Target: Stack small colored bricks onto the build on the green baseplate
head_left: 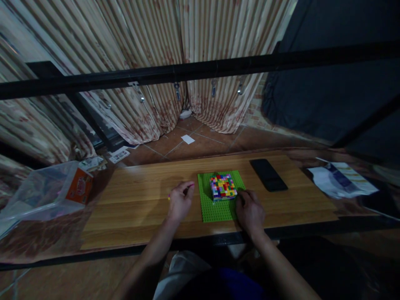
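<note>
A green studded baseplate point(217, 215) lies on the wooden board in front of me. On it stands a low, box-shaped stack of multicoloured toy building bricks point(223, 186). Just left of the baseplate, my left hand point(181, 202) is raised, its thumb and forefinger pinched on what looks like a small pink building brick point(191, 184). A tiny yellow piece point(169, 197) shows beside that hand, partly hidden by it. My right hand point(251, 211) is at the right edge of the baseplate, fingers curled close to the stack's near right corner; whatever they hold is hidden.
A black phone-like slab point(268, 175) lies on the wooden board point(134, 208), right of the baseplate. Left of the board is a clear plastic tub point(46, 191) with an orange label. A crumpled plastic package point(343, 179) sits at right. A dark metal bar point(200, 71) crosses beyond the board.
</note>
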Motion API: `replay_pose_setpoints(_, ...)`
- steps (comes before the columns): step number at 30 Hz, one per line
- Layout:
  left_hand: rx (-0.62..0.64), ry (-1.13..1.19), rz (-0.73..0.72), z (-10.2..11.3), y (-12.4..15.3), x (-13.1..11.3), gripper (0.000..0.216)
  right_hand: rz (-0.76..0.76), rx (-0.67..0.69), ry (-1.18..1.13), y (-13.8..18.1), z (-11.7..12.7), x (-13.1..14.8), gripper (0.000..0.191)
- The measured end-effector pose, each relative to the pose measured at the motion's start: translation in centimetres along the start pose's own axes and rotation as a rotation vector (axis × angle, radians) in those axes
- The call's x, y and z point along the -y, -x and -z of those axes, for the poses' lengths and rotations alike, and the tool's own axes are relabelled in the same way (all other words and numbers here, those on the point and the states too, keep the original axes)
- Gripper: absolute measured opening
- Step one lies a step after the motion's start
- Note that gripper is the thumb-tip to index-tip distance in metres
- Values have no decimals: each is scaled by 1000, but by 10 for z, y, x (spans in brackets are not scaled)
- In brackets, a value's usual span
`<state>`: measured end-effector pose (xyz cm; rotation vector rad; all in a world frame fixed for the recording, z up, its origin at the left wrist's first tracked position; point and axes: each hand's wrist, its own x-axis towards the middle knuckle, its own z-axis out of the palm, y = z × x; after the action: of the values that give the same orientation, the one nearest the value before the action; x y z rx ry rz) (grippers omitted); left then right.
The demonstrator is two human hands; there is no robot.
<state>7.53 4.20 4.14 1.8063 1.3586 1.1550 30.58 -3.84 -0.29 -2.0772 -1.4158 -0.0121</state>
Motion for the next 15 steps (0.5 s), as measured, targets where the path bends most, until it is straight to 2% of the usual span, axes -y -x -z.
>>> replay_pose_setpoints(7, 44, 111, 32, -45, -10, -3, 21, 1, 27, 3, 0, 0, 0, 29)
replay_pose_setpoints(15, 64, 48, 39, -57, -14, -9, 15, 20, 14, -27, 0, -3, -4, 29)
